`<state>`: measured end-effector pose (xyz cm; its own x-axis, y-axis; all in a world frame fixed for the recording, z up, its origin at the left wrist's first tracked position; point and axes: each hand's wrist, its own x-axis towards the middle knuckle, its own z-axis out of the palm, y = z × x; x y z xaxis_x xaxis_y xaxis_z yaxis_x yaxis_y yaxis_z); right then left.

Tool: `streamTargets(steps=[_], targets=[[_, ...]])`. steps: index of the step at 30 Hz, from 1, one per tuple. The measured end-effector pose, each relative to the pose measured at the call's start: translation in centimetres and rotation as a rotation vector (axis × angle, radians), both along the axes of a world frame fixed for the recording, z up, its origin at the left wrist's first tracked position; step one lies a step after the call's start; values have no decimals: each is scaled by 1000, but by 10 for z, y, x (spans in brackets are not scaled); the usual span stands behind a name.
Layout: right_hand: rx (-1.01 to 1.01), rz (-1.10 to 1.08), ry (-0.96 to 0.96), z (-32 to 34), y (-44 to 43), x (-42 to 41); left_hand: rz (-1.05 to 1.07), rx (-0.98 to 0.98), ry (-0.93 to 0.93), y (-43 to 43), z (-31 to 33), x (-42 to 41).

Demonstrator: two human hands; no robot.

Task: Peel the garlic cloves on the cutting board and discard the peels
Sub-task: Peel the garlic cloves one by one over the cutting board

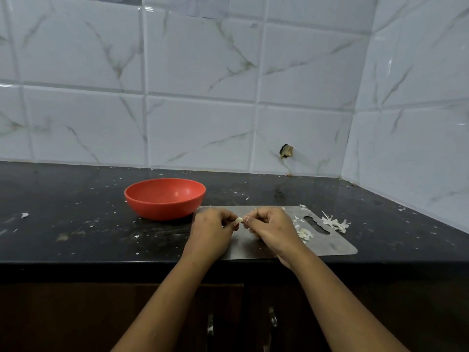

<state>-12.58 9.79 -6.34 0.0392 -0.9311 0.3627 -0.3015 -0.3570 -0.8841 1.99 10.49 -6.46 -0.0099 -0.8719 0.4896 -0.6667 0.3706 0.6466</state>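
Black countertop: bowl, cutting board

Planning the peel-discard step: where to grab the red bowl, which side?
Probably pinch across the rim of the red bowl from above, on its left side. It stands upright, open, with no handle; the cutting board plus the left hand and right hand, pinching a garlic clove, crowd its right.

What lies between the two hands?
A garlic clove, pinched by fingers of the left hand and right hand, above the board; head view shows it.

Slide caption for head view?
Left hand and right hand pinch a garlic clove above the cutting board, red bowl alongside.
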Motion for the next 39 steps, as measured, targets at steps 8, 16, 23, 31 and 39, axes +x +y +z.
streamTargets(steps=[8,16,23,31,39], targets=[[-45,-14,112,-1,-1,1,18,-16,-1,4,0,2],[22,94,295,4,-1,-2,14,-45,-73,3,0,4],[44,113,234,3,-2,-4,47,-57,-120,3,-1,2],[6,52,250,4,2,-3,77,-129,-237,5,-2,-2],[-83,7,342,2,5,-2,101,-172,-285,6,-4,-6]])
